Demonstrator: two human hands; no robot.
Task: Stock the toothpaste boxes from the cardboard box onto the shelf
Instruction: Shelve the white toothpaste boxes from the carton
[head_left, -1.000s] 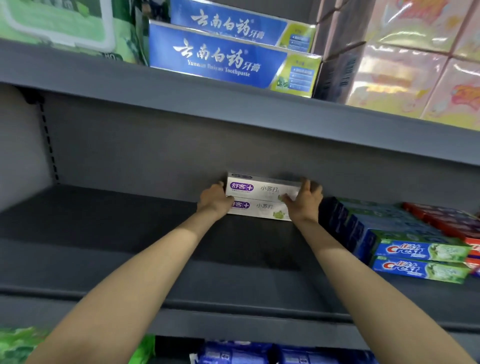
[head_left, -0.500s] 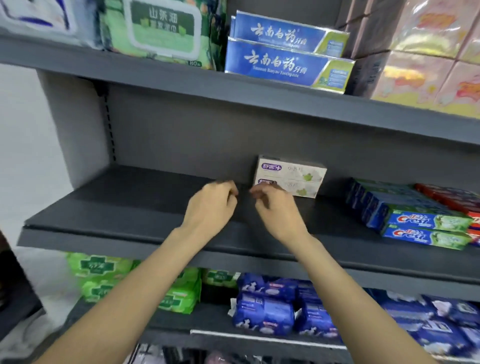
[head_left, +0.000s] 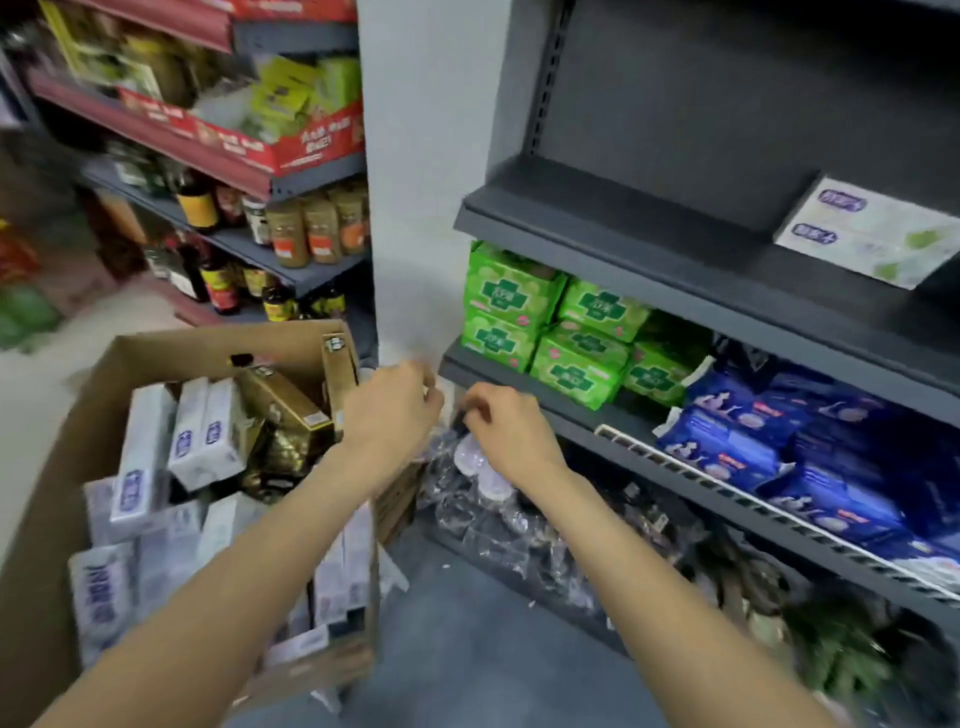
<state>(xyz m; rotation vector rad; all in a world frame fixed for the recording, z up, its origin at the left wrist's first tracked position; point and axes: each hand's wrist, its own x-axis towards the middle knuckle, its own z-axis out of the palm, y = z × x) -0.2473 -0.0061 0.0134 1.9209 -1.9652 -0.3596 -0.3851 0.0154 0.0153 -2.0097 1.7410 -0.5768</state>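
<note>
Both bare hands, left hand (head_left: 390, 410) and right hand (head_left: 501, 428), hang loosely curled, empty. White toothpaste boxes (head_left: 179, 470) lean jumbled in the brown cardboard box (head_left: 62, 457); a careless grab might topple neighbours.

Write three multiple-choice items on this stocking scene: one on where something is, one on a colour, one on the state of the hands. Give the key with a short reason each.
1. Where does the cardboard box stand?
A. on the grey shelf
B. on the floor, left of the grey shelving
C. on the red shelf

2. What colour are the packs on the shelf below the stocked toothpaste boxes?
A. green
B. orange
C. black

3. What do the left hand and right hand hold?
A. one toothpaste box each
B. one box together
C. nothing

Key:
1 B, it sits low by the left arm, with white boxes piled inside.
2 A, bright green with a cross mark.
3 C, both hang loosely curled over the gap between box and shelving, with nothing in them.
</note>
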